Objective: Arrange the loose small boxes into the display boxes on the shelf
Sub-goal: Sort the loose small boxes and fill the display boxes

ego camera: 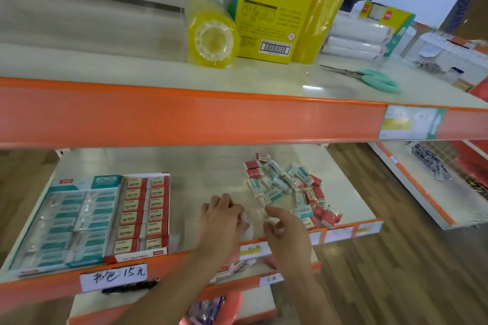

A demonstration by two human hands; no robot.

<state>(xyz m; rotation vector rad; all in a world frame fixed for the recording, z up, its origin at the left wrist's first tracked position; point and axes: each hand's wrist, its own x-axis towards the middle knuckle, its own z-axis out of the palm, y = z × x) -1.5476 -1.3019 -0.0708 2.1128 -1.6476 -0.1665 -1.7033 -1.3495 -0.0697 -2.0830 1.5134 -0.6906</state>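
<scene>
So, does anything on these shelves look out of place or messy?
Yes. A heap of loose small boxes lies jumbled on the middle shelf, unlike the tidy display boxes to its left. Scissors also lie loose on the top shelf.

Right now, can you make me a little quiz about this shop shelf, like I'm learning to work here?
1. True or false: the scissors lie on the upper shelf, above the pile of loose small boxes.
2. Which display box sits further left? A) the teal display box B) the red display box
3. Fill in: the left hand and the right hand are both on the ____ shelf, beside the pile.

Key
1. True.
2. A; the two display boxes stand side by side, the teal one on the left.
3. Lower; the hands meet between the display boxes and the pile. What the fingers hold is too blurred to tell.
</scene>
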